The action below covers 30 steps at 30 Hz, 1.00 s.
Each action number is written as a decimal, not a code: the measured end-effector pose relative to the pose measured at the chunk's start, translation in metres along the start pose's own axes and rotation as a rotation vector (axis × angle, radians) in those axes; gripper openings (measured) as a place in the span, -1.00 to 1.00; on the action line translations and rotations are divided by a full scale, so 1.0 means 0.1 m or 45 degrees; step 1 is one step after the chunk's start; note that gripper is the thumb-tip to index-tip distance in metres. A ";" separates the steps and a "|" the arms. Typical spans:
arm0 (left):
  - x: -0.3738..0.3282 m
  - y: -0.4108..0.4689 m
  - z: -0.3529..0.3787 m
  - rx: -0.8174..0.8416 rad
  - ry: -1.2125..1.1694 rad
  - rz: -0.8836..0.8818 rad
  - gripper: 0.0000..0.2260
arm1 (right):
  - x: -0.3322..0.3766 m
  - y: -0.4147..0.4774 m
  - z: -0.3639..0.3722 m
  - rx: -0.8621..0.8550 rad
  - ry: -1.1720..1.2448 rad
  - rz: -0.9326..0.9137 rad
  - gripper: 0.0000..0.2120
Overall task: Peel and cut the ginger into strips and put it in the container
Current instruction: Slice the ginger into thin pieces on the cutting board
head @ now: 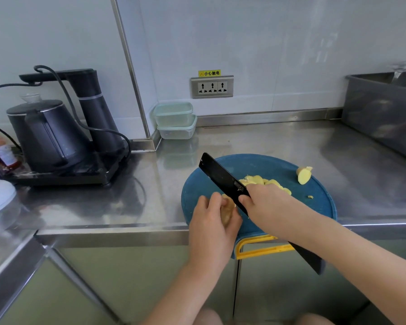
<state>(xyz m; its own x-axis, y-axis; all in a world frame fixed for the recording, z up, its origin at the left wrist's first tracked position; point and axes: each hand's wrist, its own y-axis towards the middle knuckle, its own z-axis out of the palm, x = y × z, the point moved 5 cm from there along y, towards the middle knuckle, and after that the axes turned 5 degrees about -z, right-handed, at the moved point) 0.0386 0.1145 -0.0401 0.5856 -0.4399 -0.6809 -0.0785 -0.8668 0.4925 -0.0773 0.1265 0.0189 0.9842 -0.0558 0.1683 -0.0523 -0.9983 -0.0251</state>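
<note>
Board (279, 164): overhangs counter (150, 184) near edge; open steel right.
Knife (220, 175): tip far-left.
Left hand (210, 222): curled round ginger (228, 210).
Right hand (265, 202): grips knife.

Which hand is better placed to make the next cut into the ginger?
Probably the right hand: it holds the black knife, its blade beside the ginger piece that the left hand holds over the blue board.
</note>
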 end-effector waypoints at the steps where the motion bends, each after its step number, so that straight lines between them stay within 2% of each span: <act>1: 0.01 0.00 0.00 0.005 0.009 -0.002 -0.79 | 0.02 0.02 -0.01 0.024 -0.013 -0.002 -0.73; 4: 0.01 0.01 0.00 0.009 0.009 0.004 -0.80 | 0.06 0.12 -0.02 0.122 0.069 -0.029 -0.77; 8: 0.00 0.01 0.00 0.003 0.000 0.014 -0.86 | -0.02 0.19 -0.02 0.222 0.350 0.023 -0.77; 10: -0.01 0.01 0.00 0.004 0.005 0.012 -0.80 | -0.05 0.16 -0.03 0.243 0.417 0.053 -0.77; 12: -0.01 0.01 -0.01 0.002 0.010 0.003 -0.76 | -0.09 0.07 -0.04 0.249 0.414 0.068 -0.76; 16: -0.02 0.01 -0.02 0.013 0.029 0.009 -0.82 | -0.17 -0.14 0.02 0.373 0.422 0.078 -0.77; 22: -0.04 0.01 -0.03 0.015 0.031 0.017 -0.77 | -0.16 -0.13 0.01 0.377 0.441 0.112 -0.75; 30: -0.05 0.03 -0.01 -0.013 0.041 0.015 -0.78 | -0.06 0.06 -0.01 0.256 0.285 0.052 -0.76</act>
<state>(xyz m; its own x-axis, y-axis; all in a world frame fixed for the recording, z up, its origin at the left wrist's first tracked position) 0.0366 0.1148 -0.0349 0.6104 -0.4422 -0.6571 -0.0772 -0.8589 0.5063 -0.0839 0.1204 0.0182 0.9191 -0.1205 0.3752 -0.0349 -0.9733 -0.2270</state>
